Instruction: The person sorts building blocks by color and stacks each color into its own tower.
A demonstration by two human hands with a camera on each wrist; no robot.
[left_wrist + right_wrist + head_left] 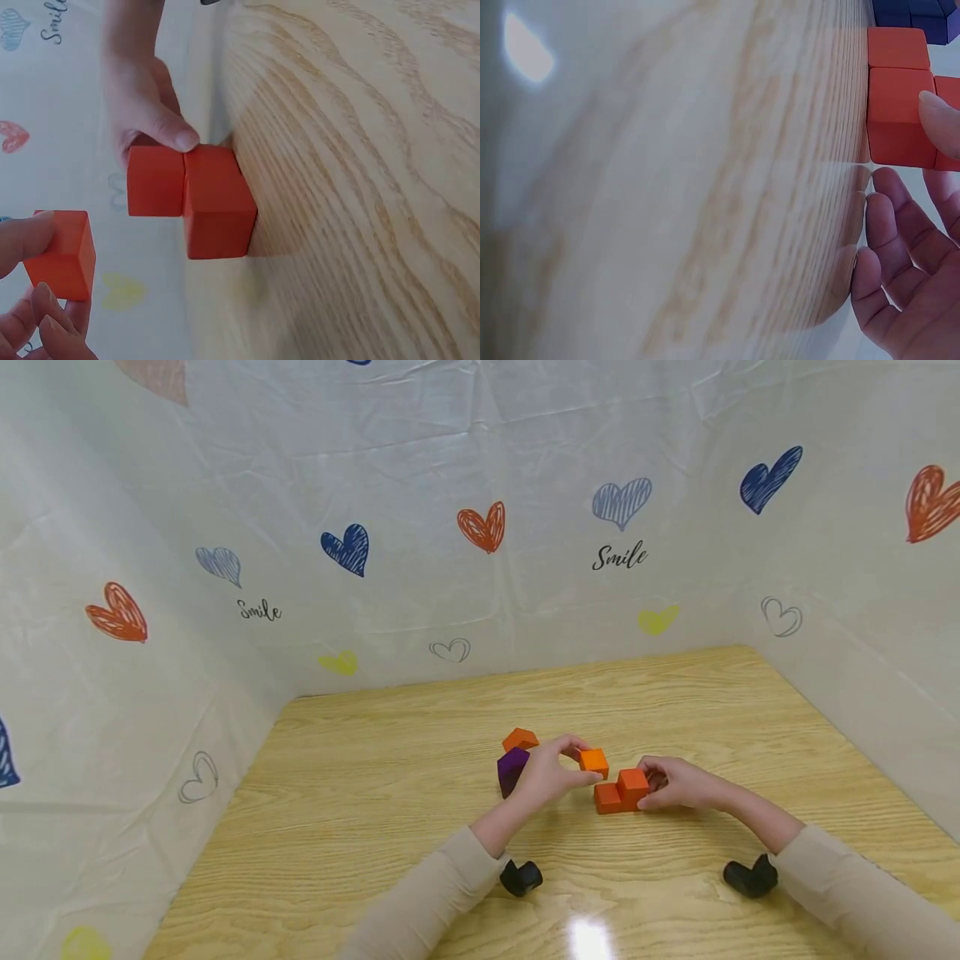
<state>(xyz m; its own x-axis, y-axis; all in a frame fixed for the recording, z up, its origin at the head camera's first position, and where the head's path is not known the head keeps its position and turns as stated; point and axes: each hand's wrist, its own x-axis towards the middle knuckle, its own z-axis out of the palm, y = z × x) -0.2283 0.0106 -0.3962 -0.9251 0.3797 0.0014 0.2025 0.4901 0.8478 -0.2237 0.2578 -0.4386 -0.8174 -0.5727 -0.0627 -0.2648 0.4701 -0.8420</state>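
My left hand [546, 774] pinches an orange cube [593, 763] between thumb and fingers, held up to the left of a stepped group of red-orange blocks. In the left wrist view the held cube [64, 255] is apart from that group. The group has an upper cube [634, 782] over its right end and a lower block [607, 799] reaching left along the table. My right hand [678, 783] grips the upper cube at the group's right end. In the right wrist view its thumb lies against the upper cube [946, 91], with the other fingers [881, 217] curled low near the tabletop.
Left of my left hand stand a purple block [512, 768] and another orange block [520, 740], partly behind the hand. The wooden table [360, 827] meets a white curtain [405, 602] with printed hearts at the back and sides. A black device [521, 878] sits at each wrist.
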